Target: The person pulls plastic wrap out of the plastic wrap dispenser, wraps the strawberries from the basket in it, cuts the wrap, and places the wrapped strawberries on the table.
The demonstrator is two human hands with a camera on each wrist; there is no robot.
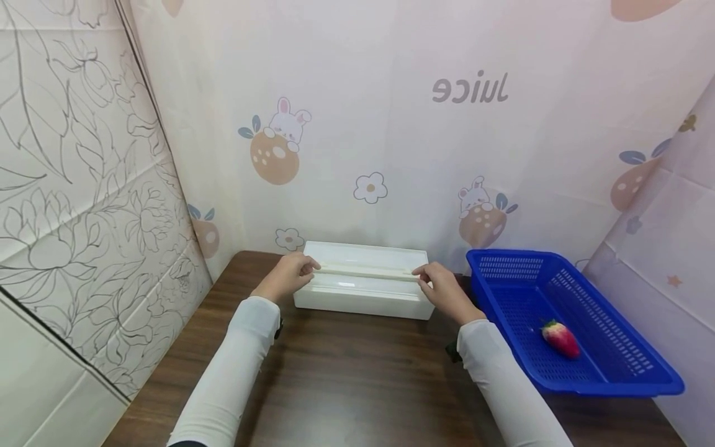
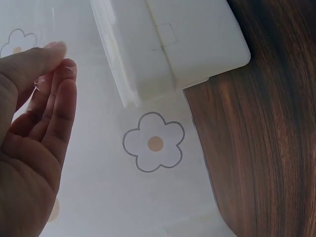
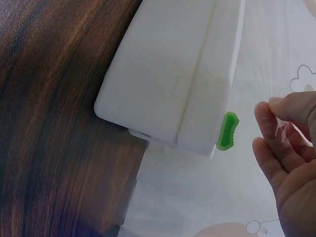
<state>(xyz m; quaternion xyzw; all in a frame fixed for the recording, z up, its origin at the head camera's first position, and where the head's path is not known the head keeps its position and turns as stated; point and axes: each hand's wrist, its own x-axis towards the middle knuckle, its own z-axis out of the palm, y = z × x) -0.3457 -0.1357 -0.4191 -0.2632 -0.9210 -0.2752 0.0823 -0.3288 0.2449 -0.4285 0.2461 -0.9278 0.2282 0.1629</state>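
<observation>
At the right edge we see the right hand (image 3: 298, 163), thumb and forefinger pinched on clear film (image 3: 282, 132). Just beside it, a green tab (image 3: 228, 131) sits along the edge of a white box (image 3: 153, 74). We see dark wooden table (image 3: 44, 123) to the left and a pale sheet (image 3: 182, 182), printed with a flower (image 3: 301, 79), behind.

Count: hands, 2 (left (image 1: 287, 276), right (image 1: 445, 293)); white box (image 1: 363, 303), 1; green tab (image 3: 227, 132), 1; blue basket (image 1: 611, 389), 1; red fruit (image 1: 561, 340), 1; worktop (image 1: 357, 385), 1; clear film (image 3: 282, 131), pieces not countable.
</observation>
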